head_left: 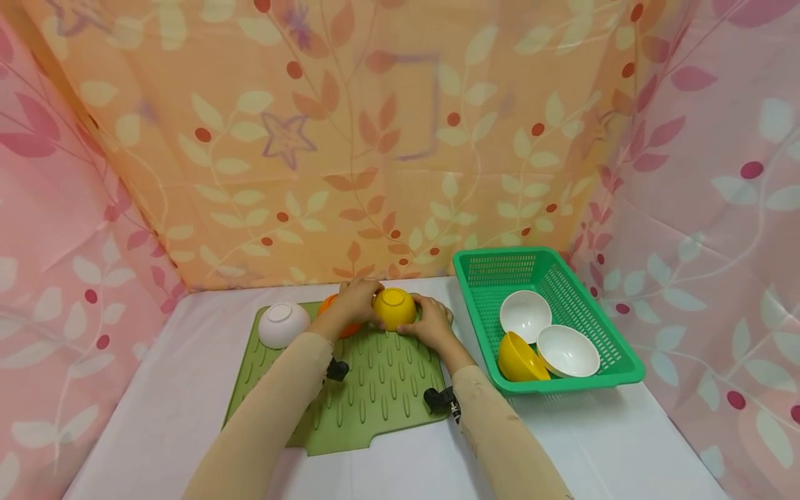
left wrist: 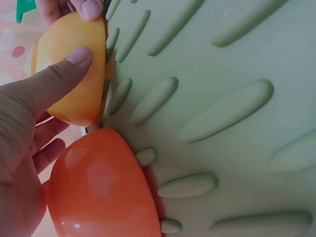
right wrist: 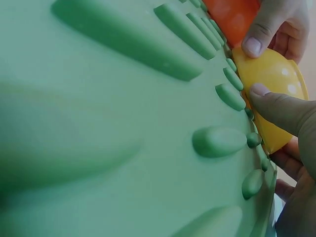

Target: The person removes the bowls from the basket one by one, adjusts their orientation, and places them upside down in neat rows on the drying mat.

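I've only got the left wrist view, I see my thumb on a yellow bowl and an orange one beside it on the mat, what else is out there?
Observer: A white bowl sits upside down at the mat's far left corner, left of the orange bowl.
Operator: Is my other hand really on the yellow one too?
Observer: Yes, the right hand grips the yellow bowl from its right, opposite the left hand.
Operator: Where's that green thing at my frame's corner?
Observer: It is a green basket right of the mat, holding two white bowls and another yellow bowl.
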`<action>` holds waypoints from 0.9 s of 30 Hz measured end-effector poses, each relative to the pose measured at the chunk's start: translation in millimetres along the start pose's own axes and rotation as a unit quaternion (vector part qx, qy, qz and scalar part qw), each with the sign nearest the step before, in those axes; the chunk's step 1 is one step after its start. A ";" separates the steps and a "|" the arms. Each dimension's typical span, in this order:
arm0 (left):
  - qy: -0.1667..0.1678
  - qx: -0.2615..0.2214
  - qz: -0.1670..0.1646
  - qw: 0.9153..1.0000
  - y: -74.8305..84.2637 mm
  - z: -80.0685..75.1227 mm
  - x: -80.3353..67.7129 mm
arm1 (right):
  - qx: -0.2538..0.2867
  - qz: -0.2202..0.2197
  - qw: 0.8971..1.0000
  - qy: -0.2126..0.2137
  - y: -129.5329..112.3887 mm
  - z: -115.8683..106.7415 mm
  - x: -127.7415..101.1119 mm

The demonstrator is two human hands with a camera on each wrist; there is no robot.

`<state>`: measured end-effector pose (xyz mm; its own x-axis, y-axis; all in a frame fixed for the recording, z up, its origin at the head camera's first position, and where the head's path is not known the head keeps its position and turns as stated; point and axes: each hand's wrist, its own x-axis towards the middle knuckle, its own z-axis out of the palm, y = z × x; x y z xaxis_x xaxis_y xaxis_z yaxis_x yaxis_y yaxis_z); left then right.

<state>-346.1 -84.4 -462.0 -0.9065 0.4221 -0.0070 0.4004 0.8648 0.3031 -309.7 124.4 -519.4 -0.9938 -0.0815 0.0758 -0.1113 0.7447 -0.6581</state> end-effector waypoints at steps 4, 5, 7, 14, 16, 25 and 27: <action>0.001 -0.011 0.004 1.000 1.9 -2.5 -1.0 | -0.007 0.001 1.000 -0.001 0.7 0.9 -1.6; 0.005 -0.013 0.005 1.000 2.9 -3.3 -1.1 | -0.009 0.000 1.000 0.000 0.9 1.0 -2.0; 0.015 -0.018 0.011 1.000 5.6 -5.7 -1.3 | -0.009 -0.001 1.000 0.001 1.0 1.1 -2.7; 0.038 -0.029 0.023 0.999 15.5 -8.8 0.4 | -0.008 -0.009 1.000 0.003 0.2 1.7 -3.1; 0.036 -0.030 0.022 0.999 16.9 -8.5 1.3 | -0.010 -0.008 1.000 0.003 0.1 2.3 -3.5; 0.040 -0.057 0.012 0.997 14.9 -4.1 4.1 | 0.001 -0.004 1.000 0.017 -20.1 -3.8 -27.1; 0.040 -0.063 0.004 0.997 13.4 -3.5 4.4 | 0.007 -0.017 1.000 0.010 -29.7 -9.2 -37.3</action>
<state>-345.2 -71.9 -454.6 -0.9133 0.4012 0.0698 0.3918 0.8188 0.4197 -269.3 111.3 -495.8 -0.9892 -0.0934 0.1125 -0.1448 0.7325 -0.6651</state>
